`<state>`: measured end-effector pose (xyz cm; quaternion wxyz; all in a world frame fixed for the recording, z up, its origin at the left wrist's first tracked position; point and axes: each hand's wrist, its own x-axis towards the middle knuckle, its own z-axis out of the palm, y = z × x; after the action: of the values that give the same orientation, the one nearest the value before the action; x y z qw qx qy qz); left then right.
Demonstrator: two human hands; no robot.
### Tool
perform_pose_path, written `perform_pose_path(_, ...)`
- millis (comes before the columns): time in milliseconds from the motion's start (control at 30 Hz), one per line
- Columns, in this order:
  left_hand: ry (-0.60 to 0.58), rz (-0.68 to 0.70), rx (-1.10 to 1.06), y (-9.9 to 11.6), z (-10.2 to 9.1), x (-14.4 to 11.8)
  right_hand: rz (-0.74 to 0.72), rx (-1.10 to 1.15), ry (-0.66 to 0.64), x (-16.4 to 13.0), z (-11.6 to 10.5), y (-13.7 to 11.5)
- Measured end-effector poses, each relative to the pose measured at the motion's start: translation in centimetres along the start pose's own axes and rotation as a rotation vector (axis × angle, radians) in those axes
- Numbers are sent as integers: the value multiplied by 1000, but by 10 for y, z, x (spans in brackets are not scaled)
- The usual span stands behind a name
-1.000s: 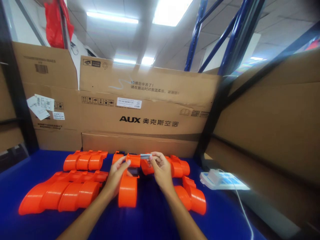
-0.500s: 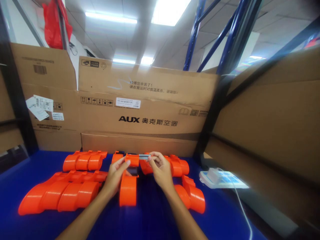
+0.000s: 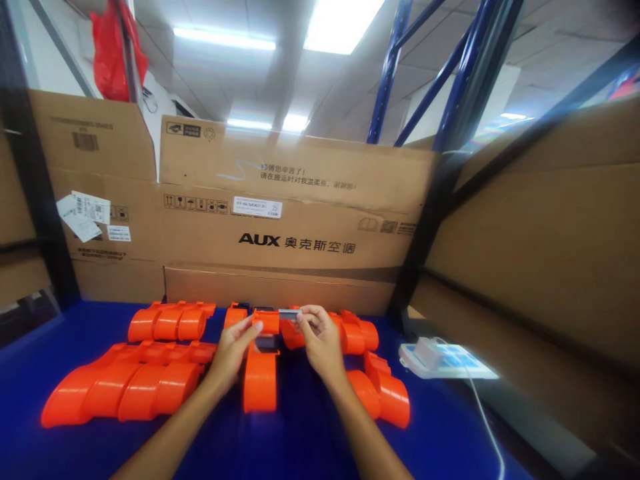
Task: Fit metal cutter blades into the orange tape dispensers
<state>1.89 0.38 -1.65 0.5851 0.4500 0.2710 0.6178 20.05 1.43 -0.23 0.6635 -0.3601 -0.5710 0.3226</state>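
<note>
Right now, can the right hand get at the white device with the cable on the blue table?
Probably yes. The white device lies in the open on the blue table, to the right of the right hand, with only low orange parts between. But that hand is pinching a small grey piece.

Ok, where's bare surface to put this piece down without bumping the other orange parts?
Bare blue table lies near the front edge, between the forearms, and at far left beyond the big orange stack. Another strip runs between the right orange parts and the white device. It is crowded around the left hand, right hand and held orange part.
</note>
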Motion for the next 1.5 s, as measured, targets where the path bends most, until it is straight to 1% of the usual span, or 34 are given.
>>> perform_pose_path(233, 23, -16, 15, 1, -3, 1, 11, 38, -67, 0, 0, -7)
perform_pose_path(367, 23, -1, 100, -1, -8, 1, 10, 45, -86, 0, 0, -8)
perform_pose_path(500, 39, 15, 176, -2, -12, 2, 0, -7, -86, -1, 0, -5)
perform_pose_path(700, -1, -28, 212, -2, -12, 3, -61, -114, -117, 0, -3, 2)
perform_pose_path(833, 5, 29, 252, -2, -10, 2, 6, -70, -112, -2, 1, 6)
perform_pose_path(933, -47, 48, 262, -2, -8, 1, 42, -23, -111, -5, 6, 8)
perform_pose_path(1000, -59, 53, 277, -3, -7, 1, 47, -8, -112, -5, 7, 9)
perform_pose_path(1067, -36, 57, 289, -4, -8, 1, 46, -9, -108, -5, 7, 9)
perform_pose_path(1267, 110, 48, 240, -9, -10, 5, 35, -23, -52, -5, 5, 4)
perform_pose_path(1400, 141, 77, 242, -7, -7, 4, 47, -5, -51, -7, 7, 1)
perform_pose_path(1500, 129, 86, 257, -4, -6, 1, 23, -35, -74, -9, 7, -3)
